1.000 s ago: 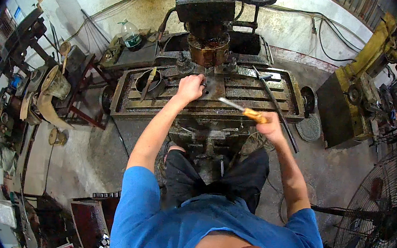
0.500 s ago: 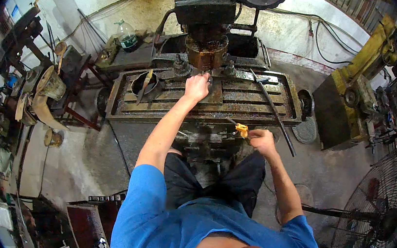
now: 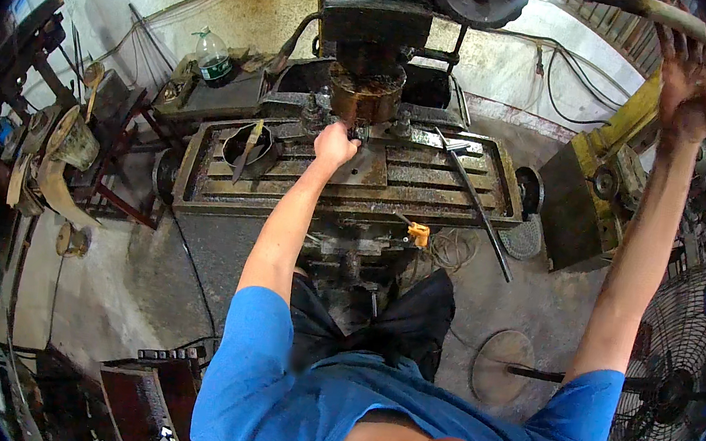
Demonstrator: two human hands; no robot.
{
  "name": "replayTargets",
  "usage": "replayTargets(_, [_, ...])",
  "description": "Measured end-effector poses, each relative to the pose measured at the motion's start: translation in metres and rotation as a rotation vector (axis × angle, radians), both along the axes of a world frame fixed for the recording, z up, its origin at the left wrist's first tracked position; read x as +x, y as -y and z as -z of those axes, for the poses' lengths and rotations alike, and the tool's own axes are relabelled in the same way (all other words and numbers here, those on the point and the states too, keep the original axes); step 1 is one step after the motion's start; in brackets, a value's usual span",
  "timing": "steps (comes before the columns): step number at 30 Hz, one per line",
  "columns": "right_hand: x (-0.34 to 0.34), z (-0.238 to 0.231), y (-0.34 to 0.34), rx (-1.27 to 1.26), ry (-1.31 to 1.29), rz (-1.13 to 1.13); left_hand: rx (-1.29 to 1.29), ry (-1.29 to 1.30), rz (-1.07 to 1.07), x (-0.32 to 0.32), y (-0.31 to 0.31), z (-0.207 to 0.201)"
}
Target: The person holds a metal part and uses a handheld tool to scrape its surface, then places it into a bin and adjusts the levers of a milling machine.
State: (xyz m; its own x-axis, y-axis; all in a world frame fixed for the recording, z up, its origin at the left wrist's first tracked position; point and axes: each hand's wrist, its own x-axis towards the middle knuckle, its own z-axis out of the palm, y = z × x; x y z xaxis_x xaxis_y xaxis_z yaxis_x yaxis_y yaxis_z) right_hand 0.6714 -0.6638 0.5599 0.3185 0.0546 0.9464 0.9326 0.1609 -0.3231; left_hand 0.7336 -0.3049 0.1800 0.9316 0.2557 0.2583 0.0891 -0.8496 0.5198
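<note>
My left hand point(image 3: 335, 145) is closed at the middle of the milling machine's slotted table point(image 3: 286, 195), right under the rusty round spindle head point(image 3: 366, 91). Whatever its fingers hold is hidden by the hand; a small dark part shows beside the thumb. At the upper right, my right hand point(image 3: 689, 98) is raised with its fingers stretched out, at a long lever point(image 3: 630, 3). Whether the fingertips touch the lever is hard to tell. A yellow fitting point(image 3: 418, 234) sits at the table's front edge, with neither hand on it.
A dark pot point(image 3: 266, 161) with a brush point(image 3: 246, 153) stands on the table's left part. A long T-handled bar point(image 3: 481, 205) lies across the right part, jutting over the front edge. A large fan point(image 3: 668, 361) stands at right, and a plastic bottle point(image 3: 212, 56) at back left.
My right hand has left the yellow fitting and risen to the lever at the upper right, its fingers now extended. The left hand stays under the spindle head.
</note>
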Motion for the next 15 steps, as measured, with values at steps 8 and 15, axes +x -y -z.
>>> replayTargets(8, [-0.047,0.098,0.026,-0.075,0.044,0.184,-0.035,-0.052,-0.001,0.001,0.008,-0.004])
replayTargets(15, [-0.051,0.111,0.005,-0.055,0.024,0.335,-0.065,-0.008,-0.014,0.005,0.000,0.010])
